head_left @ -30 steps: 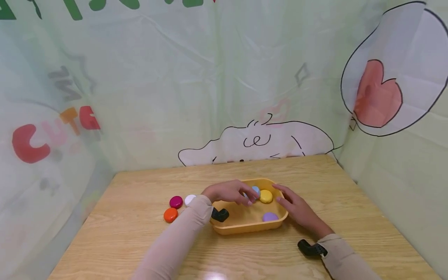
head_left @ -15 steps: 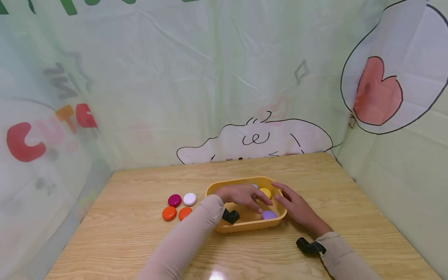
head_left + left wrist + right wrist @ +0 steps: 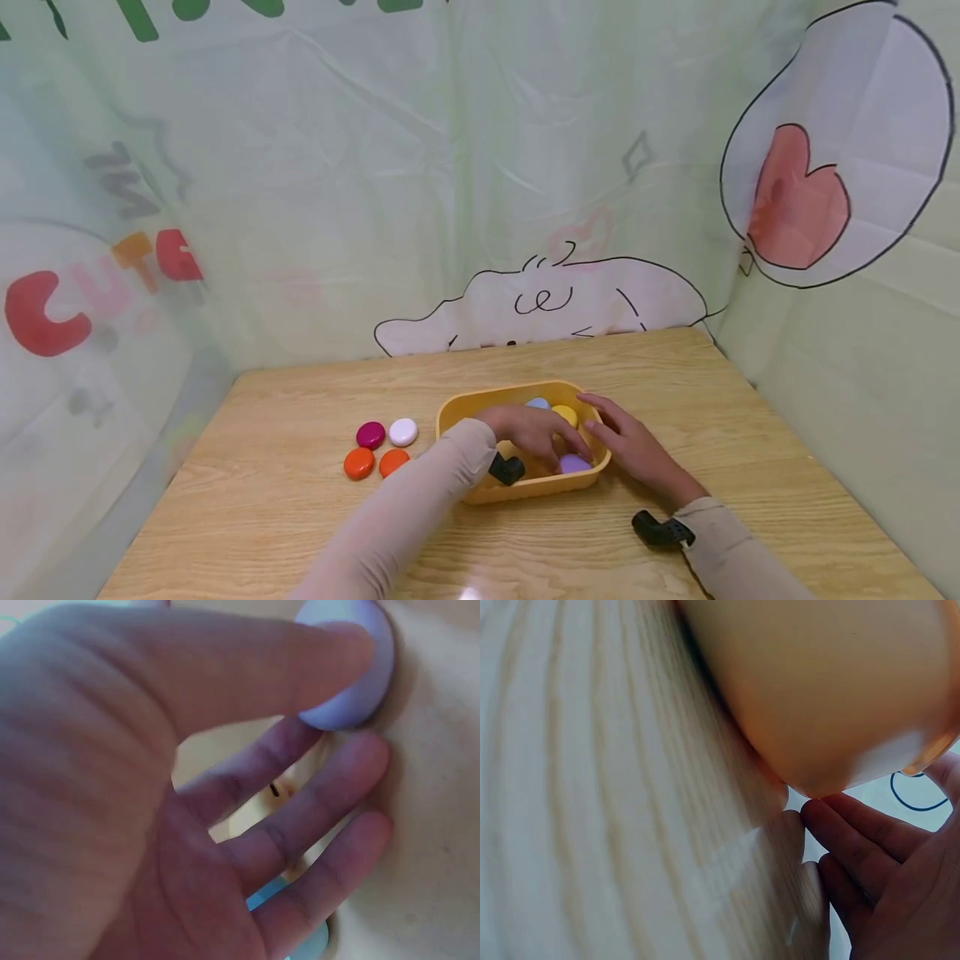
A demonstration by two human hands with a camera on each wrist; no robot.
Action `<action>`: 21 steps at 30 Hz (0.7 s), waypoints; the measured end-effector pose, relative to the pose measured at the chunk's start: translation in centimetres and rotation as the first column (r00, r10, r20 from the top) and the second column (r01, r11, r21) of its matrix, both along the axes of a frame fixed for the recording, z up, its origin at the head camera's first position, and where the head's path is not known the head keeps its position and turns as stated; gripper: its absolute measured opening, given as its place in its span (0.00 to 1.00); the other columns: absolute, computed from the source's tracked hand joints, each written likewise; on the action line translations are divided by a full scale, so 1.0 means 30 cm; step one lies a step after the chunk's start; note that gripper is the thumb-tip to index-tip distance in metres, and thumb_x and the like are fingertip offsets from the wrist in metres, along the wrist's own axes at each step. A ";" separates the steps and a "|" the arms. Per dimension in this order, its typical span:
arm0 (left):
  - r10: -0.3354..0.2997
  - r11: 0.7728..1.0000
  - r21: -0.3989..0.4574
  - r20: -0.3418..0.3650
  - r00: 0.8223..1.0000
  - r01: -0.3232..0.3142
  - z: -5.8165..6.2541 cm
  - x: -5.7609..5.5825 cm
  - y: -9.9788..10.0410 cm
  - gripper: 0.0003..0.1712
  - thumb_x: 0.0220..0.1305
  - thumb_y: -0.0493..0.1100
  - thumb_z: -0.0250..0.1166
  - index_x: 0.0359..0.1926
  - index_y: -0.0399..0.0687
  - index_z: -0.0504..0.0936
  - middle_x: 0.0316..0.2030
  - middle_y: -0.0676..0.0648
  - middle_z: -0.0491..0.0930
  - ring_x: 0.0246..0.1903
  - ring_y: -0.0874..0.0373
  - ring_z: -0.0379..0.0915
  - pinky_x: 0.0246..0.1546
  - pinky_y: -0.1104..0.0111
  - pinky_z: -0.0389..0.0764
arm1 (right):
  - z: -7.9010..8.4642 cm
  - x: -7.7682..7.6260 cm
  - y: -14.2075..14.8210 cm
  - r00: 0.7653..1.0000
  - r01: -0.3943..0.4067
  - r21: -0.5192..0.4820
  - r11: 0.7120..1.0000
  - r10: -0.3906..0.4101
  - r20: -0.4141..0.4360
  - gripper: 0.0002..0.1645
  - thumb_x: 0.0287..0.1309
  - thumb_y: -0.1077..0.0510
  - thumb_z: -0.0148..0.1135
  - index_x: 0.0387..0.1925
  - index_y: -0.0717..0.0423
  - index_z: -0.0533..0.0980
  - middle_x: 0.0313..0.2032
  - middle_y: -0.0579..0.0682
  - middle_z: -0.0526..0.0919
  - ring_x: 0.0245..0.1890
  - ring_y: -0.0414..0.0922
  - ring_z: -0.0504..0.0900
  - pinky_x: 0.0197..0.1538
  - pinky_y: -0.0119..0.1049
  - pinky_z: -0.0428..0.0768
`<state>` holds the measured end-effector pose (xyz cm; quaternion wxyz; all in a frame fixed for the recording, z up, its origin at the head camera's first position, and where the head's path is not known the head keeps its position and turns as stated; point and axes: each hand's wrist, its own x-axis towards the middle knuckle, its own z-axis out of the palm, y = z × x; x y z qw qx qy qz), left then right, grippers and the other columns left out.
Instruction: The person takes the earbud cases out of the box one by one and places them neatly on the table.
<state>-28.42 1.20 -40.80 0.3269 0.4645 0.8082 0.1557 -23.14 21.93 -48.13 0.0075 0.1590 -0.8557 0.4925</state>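
Observation:
My left hand (image 3: 534, 432) reaches down into a yellow-orange tray (image 3: 517, 493). Its thumb lies on a smooth purple disc (image 3: 349, 690) with the index finger at the other side, pinching it; the remaining fingers extend past it. In the head view the purple disc (image 3: 574, 463) sits near the tray's front right corner. Behind the left hand are a yellow disc (image 3: 565, 414) and a partly hidden blue disc (image 3: 537, 402). My right hand (image 3: 633, 442) rests at the tray's right end, thumb and index finger at the rim, with fairly straight fingers (image 3: 855, 847) against the outer wall.
Left of the tray, on the wooden table (image 3: 300, 533), lie a magenta disc (image 3: 371, 435), a white disc (image 3: 403, 432) and two orange discs, one orange disc (image 3: 358, 463) fully visible. A printed curtain (image 3: 337, 208) stands behind the table. Both wrists wear black devices.
My left hand has moved right and forward-down inside the tray, from near the blue disc to the purple disc, which it now pinches. The right hand has stayed at the tray's end.

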 end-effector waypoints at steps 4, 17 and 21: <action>-0.033 0.999 -0.036 -0.052 0.998 0.031 0.003 -0.001 0.014 0.27 0.63 0.38 0.71 0.63 0.60 0.81 0.53 0.58 0.80 0.51 0.67 0.72 0.53 0.77 0.69 | 0.001 0.001 -0.002 1.000 0.003 0.009 1.000 -0.003 0.000 0.29 0.75 0.49 0.52 0.73 0.47 0.63 0.74 0.60 0.60 0.73 0.66 0.55 0.68 0.64 0.56; -0.022 0.995 -0.101 -0.054 0.998 0.017 -0.005 -0.004 0.034 0.30 0.64 0.38 0.70 0.65 0.63 0.79 0.44 0.55 0.80 0.43 0.64 0.73 0.47 0.76 0.72 | 0.001 -0.001 -0.003 1.000 0.010 0.021 1.000 -0.010 -0.001 0.29 0.75 0.48 0.52 0.73 0.46 0.63 0.74 0.60 0.60 0.72 0.66 0.56 0.68 0.65 0.57; -0.039 0.995 -0.097 -0.063 0.997 0.033 -0.013 -0.012 0.036 0.27 0.64 0.39 0.71 0.63 0.63 0.80 0.41 0.55 0.80 0.41 0.63 0.74 0.44 0.76 0.73 | -0.002 0.001 -0.004 1.000 0.017 0.027 0.999 -0.017 0.002 0.29 0.75 0.48 0.52 0.73 0.46 0.63 0.74 0.60 0.60 0.73 0.66 0.56 0.67 0.64 0.57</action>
